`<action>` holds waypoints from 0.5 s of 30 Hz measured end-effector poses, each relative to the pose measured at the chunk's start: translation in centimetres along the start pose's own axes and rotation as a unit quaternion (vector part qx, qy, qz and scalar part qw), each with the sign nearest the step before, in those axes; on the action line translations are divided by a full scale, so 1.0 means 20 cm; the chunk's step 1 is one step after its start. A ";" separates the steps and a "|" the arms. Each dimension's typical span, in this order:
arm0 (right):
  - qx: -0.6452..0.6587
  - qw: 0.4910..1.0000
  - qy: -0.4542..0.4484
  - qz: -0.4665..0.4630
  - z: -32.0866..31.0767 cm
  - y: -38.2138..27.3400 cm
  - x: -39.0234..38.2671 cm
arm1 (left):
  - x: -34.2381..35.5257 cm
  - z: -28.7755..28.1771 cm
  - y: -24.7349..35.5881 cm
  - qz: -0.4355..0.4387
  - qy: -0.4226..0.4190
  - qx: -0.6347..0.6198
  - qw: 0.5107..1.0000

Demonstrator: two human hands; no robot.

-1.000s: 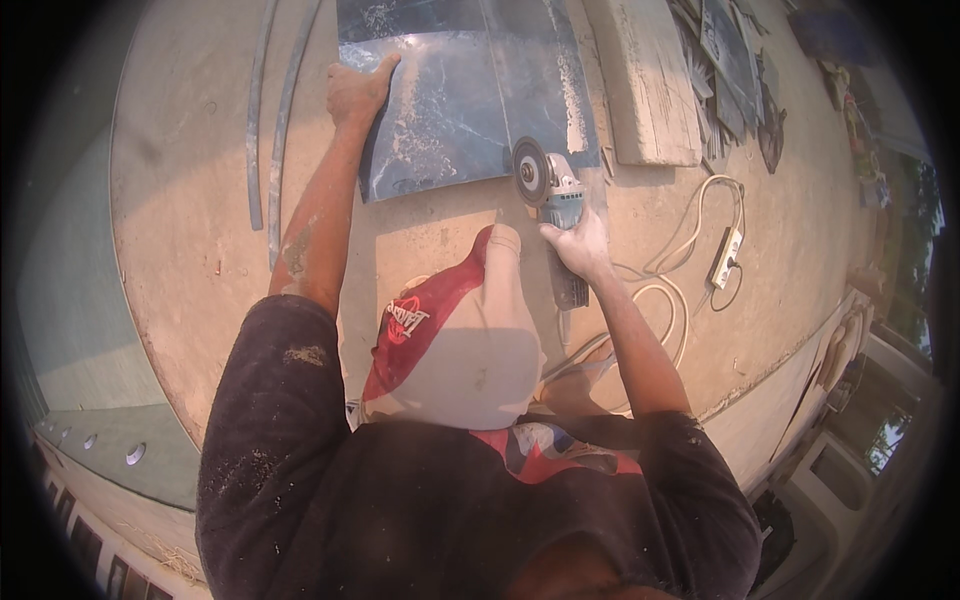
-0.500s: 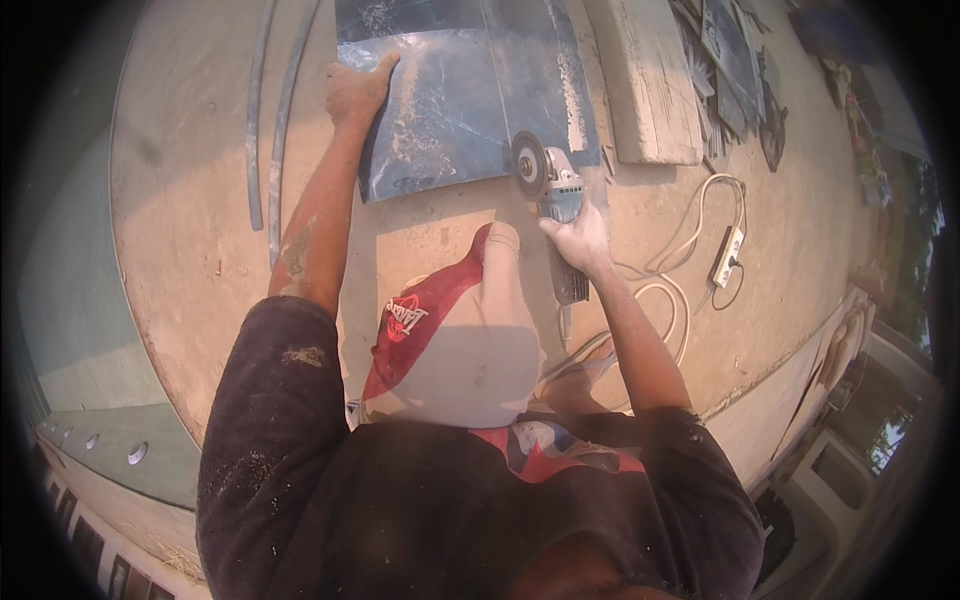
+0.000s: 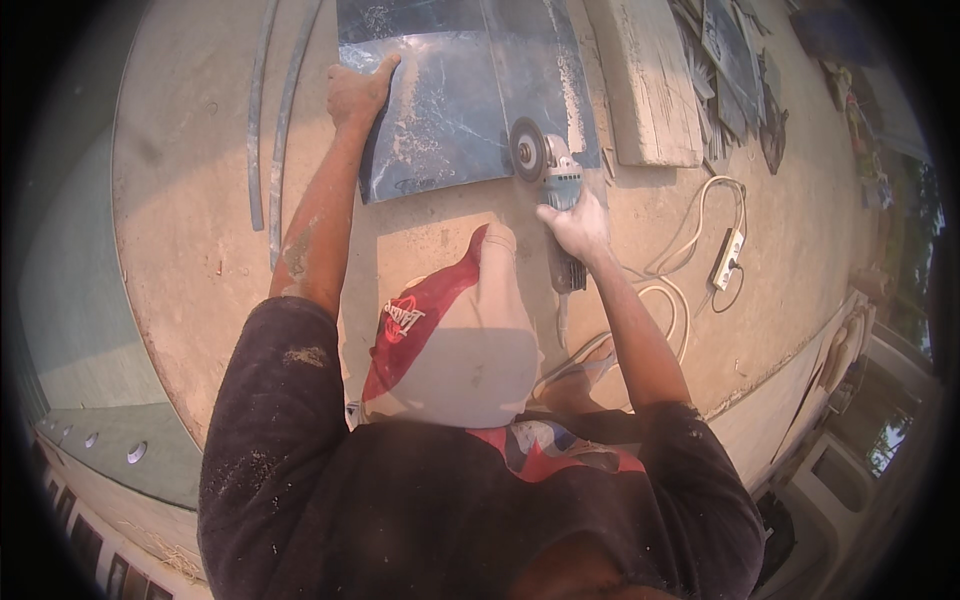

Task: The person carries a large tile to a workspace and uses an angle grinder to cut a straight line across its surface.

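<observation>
A dark blue sheet panel [image 3: 450, 120] with pale scuffs and a curved surface lies on the ground ahead of me. My left hand [image 3: 360, 92] grips its left edge, the thumb resting on top. In my right hand [image 3: 580, 228] is an angle grinder [image 3: 563, 186], the fingers wrapped round its body. The grinder's round cutting disc [image 3: 527, 148] stands upright over a cut line near the panel's right side; whether it touches the sheet I cannot tell. Pale dust coats the right hand.
A thick wooden beam [image 3: 648, 90] lies right of the panel, with scrap pieces [image 3: 728, 70] beyond it. A white power strip [image 3: 728, 257] and looped cable [image 3: 690, 240] lie at the right. Two long strips [image 3: 256, 130] lie at the left. My bare foot [image 3: 575, 385] is below the grinder.
The grinder and my right hand have shifted slightly away from me and left, the disc moving up along the panel. My left hand holds the same place.
</observation>
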State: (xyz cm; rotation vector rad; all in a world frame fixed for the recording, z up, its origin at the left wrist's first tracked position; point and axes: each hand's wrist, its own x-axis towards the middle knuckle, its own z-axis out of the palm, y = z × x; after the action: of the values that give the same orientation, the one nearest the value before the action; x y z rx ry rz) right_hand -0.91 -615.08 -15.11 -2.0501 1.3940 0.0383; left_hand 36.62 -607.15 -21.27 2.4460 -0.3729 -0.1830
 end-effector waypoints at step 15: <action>0.006 1.000 -0.014 0.017 -0.01 -0.02 0.00 | 0.00 0.00 0.00 -0.009 -0.002 -0.001 1.000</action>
State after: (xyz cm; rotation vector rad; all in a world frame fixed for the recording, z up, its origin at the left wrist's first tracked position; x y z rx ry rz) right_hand -0.59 -615.07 -14.68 -2.0088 1.4104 0.0727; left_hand 36.69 -607.18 -21.30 2.4484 -0.3527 -0.1962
